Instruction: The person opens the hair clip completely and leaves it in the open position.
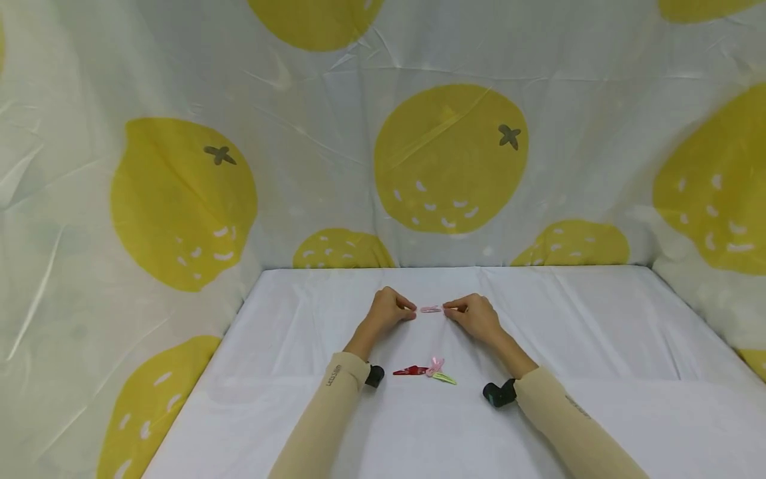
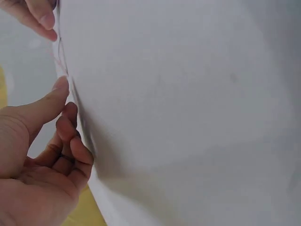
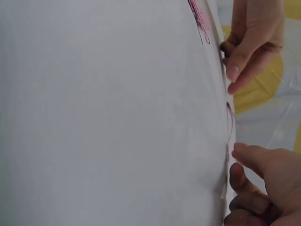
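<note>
A pink snap hair clip (image 1: pixel 430 309) lies on the white cloth between the two hands. My left hand (image 1: pixel 388 311) is at its left end, thumb and fingertips bent toward it with a small gap. At the other end, my right hand (image 1: pixel 475 315) rests with its thumb and forefinger slightly apart, close beside the clip; contact is hard to tell. In the right wrist view the clip (image 3: pixel 230 121) shows nearly edge-on between the hands. Closer to me lie a red hair clip (image 1: pixel 410 370), a pink bow clip (image 1: pixel 435 365) and a yellow-green hair clip (image 1: pixel 444 378), grouped together.
White cloth (image 1: pixel 299 412) covers the table. Behind it and along the sides hangs a curtain (image 1: pixel 323 153) printed with yellow lemons. Black wrist cameras (image 1: pixel 499 393) stick out from the beige sleeves (image 1: pixel 323 419).
</note>
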Tool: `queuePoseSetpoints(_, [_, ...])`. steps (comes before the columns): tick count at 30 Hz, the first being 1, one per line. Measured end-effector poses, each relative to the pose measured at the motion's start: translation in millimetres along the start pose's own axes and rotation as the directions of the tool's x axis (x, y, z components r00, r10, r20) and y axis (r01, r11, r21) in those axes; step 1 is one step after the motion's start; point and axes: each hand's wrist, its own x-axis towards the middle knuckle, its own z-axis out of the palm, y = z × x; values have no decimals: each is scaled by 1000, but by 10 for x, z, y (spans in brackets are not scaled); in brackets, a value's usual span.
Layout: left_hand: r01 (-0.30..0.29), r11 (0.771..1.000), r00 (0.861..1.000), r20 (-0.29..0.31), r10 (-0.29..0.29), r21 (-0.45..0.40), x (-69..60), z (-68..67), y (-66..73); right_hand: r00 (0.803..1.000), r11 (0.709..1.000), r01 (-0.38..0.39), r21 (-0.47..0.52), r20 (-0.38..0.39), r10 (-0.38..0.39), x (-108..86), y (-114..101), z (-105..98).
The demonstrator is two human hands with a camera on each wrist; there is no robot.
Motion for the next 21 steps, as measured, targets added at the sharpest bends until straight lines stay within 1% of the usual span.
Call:
queuePoseSetpoints(2, [10,1000,999,34,-10,-2,-100,-54,-1,999,1000,-16,4,39,16,-86,-11,-46])
queuePoseSetpoints(4, [-10,1000,996,87,10,1,-220,-113,27,994,999,-13,33,106,9,-186,-49,-92])
queuePoseSetpoints(5, [-25,1000,992,124,23,7,-282,-137,49,989,998,-3,56,149,-5,-245,-84,-117])
queuePoseSetpoints(7, [-47,999,976,214,43,17,-411,-162,120,973,995,18,100,229,-41,-368,-141,-144])
queuePoseSetpoints(9, [-88,996,952,297,75,30,-527,-146,187,950,988,45,149,299,-88,-489,-194,-151])
queuePoseSetpoints(10, [-102,994,940,331,85,34,-574,-128,219,940,984,67,168,321,-119,-539,-209,-147])
queuePoseSetpoints(11, [-110,993,931,353,90,37,-616,-105,249,931,980,83,184,335,-141,-582,-219,-141])
queuePoseSetpoints(12, [-119,992,927,363,98,37,-653,-81,278,928,977,97,192,338,-158,-617,-225,-133])
queuePoseSetpoints(13, [-128,991,926,362,106,35,-686,-56,298,927,974,109,199,333,-172,-647,-230,-123])
queuePoseSetpoints(16, [-137,990,933,339,120,28,-760,1,342,935,971,158,180,289,-206,-696,-229,-100])
queuePoseSetpoints(19, [-151,988,938,319,136,23,-816,38,355,948,976,162,144,253,-194,-721,-206,-83])
queuePoseSetpoints(21, [-159,987,936,320,145,18,-847,56,354,954,982,132,136,253,-163,-735,-189,-76])
